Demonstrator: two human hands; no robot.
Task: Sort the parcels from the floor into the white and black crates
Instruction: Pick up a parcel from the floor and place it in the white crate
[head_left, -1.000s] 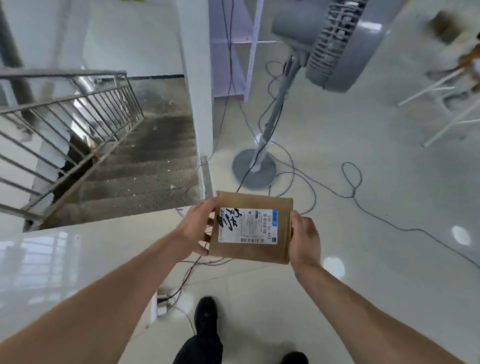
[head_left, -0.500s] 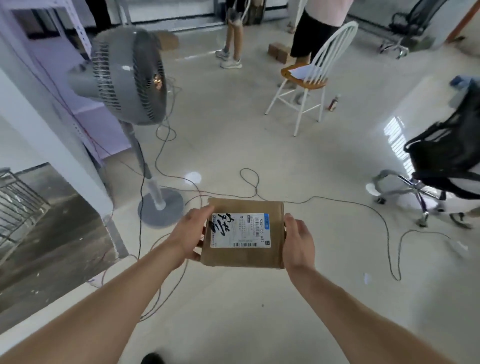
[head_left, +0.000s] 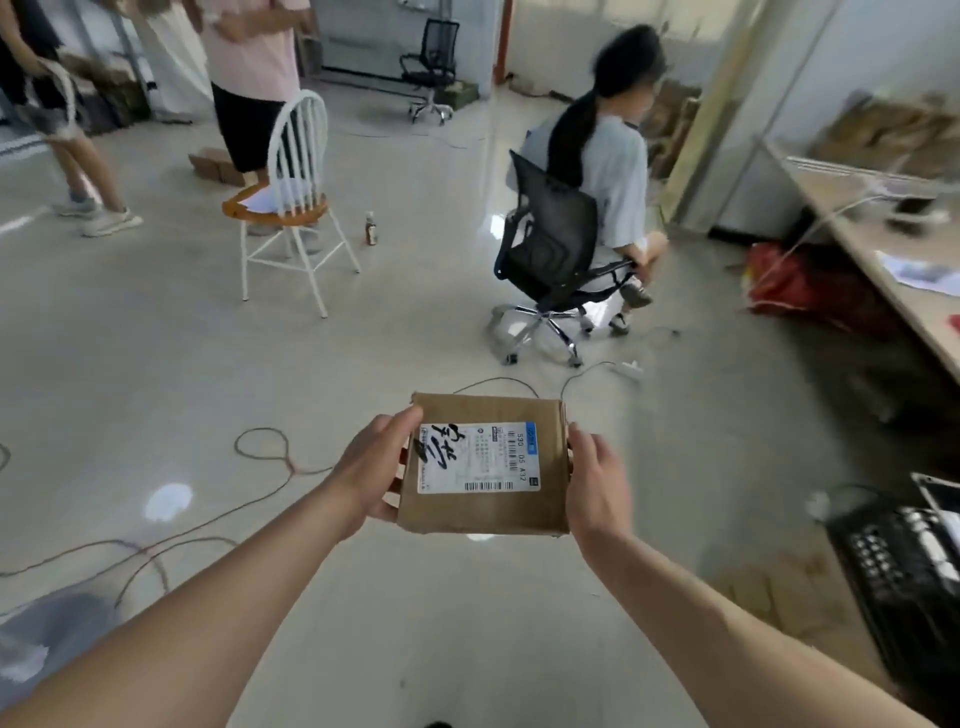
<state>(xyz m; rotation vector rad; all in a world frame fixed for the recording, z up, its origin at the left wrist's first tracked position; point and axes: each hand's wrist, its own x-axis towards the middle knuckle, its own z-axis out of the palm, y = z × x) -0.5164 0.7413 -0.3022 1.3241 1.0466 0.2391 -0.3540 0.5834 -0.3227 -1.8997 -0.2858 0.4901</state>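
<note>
Left hand (head_left: 371, 475) and right hand (head_left: 597, 486) clamp opposite side edges of a brown cardboard parcel (head_left: 483, 512), held in the air above the pale floor (head_left: 156, 364), thumbs on top. Its white label (head_left: 478, 460), scrawled in black ink, faces up. A black crate (head_left: 904, 566) stands on the floor at right. Cables (head_left: 260, 447) loop across the floor, and beyond them a person (head_left: 608, 150) sits in a black office chair (head_left: 550, 244).

Brown labelled parcel (head_left: 485, 465) held level, mid-air.

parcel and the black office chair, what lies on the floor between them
Head view: a dark cable loop and a white power strip lie beyond the parcel.
</note>
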